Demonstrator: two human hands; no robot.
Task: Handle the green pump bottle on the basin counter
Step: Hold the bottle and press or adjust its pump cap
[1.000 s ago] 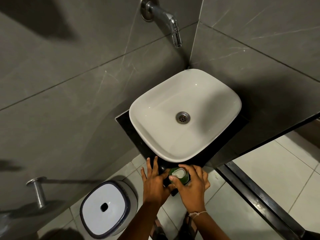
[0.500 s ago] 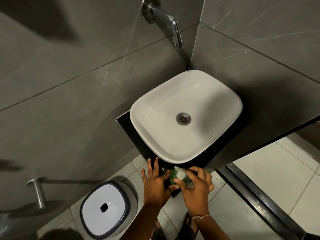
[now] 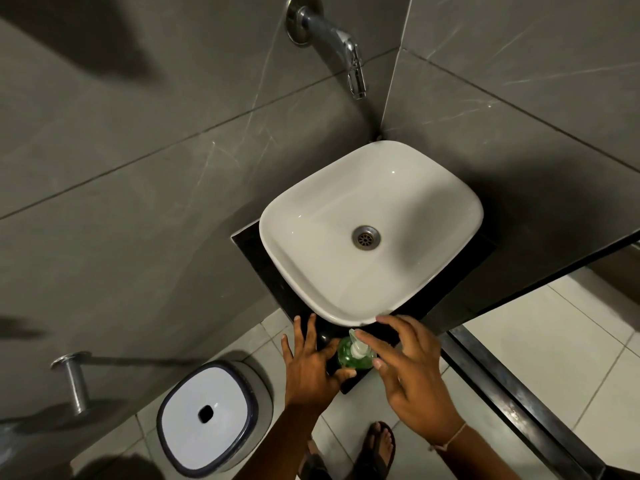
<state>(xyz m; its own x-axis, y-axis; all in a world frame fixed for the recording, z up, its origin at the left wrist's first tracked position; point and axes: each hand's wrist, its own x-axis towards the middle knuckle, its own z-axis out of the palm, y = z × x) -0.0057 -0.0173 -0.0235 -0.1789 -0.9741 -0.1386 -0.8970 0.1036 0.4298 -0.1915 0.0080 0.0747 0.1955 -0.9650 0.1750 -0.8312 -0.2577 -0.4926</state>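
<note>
The green pump bottle (image 3: 360, 359) with a white pump head stands upright on the near corner of the black basin counter (image 3: 258, 256), just in front of the white basin (image 3: 277, 244). My left hand (image 3: 310, 367) rests at the bottle's left, fingers spread, with thumb and forefinger against the bottle's sides. My right hand (image 3: 412, 374) hovers over the bottle's right side with its fingers apart. Its forefinger tip is by the pump head, and it grips nothing.
A chrome tap (image 3: 351, 55) sticks out of the grey tiled wall above the basin. A bin with a white lid (image 3: 207, 414) stands on the floor at the left, below a metal wall peg (image 3: 74, 379). A dark threshold strip (image 3: 519, 403) runs at the right. My sandalled foot (image 3: 379, 446) is below.
My right hand has let go of the pump top and lifted up and to the right with its fingers spread. The left hand has stayed at the bottle.
</note>
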